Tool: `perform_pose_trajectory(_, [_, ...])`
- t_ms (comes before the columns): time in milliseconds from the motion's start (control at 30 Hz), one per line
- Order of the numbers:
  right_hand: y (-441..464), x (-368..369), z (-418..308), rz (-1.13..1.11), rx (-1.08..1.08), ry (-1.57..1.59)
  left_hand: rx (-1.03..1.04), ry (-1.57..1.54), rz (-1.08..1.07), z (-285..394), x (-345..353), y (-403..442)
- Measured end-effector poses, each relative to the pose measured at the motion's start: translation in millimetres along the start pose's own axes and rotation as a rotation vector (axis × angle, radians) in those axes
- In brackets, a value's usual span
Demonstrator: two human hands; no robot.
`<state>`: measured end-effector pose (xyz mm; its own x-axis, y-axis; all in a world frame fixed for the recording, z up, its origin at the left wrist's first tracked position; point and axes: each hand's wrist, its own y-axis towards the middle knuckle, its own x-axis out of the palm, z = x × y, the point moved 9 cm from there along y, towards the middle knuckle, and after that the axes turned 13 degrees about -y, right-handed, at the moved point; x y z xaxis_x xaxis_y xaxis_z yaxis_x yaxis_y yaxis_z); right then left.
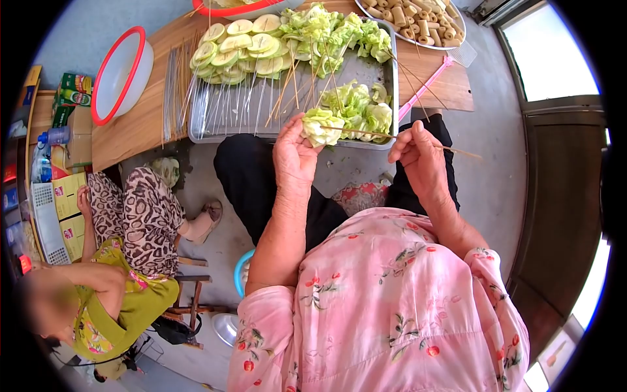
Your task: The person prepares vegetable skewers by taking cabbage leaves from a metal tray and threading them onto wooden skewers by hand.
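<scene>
My left hand [295, 151] is closed around a folded bunch of lettuce [322, 127] at the near edge of the metal tray [287, 134]. A thin wooden skewer [366, 133] runs from the lettuce to my right hand [418, 151], whose fingers pinch it; its far end sticks out to the right. Loose lettuce leaves [349, 101] lie in the tray just beyond my left hand. Farther back in the tray are skewered pale green round slices [225, 57] and more skewered lettuce [326, 39].
Bare skewers [175, 91] lie left of the tray on the wooden table [124, 140]. A red-rimmed bowl [134, 75] stands at left, a plate of tan rolls [428, 23] at back right, near a pink-handled tool [424, 85]. Another person [124, 281] sits at lower left.
</scene>
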<state>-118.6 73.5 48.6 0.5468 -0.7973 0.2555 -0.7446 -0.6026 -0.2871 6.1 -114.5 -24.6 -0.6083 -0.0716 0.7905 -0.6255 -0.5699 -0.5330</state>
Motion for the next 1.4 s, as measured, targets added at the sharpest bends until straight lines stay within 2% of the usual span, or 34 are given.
perform_pose_trajectory(533, [12,2,45,-0.052,0.254,0.385,-0.078,-0.054,-0.004,-5,-4,-1])
perform_pose_trajectory(933, [8,5,46,0.005,0.238,0.381,-0.151,-0.068,-0.121,-12,-4,0])
perform_pose_trajectory(1400, [7,12,50,0.006,0.261,0.337,-0.153,-0.079,-0.116,-13,-2,-5])
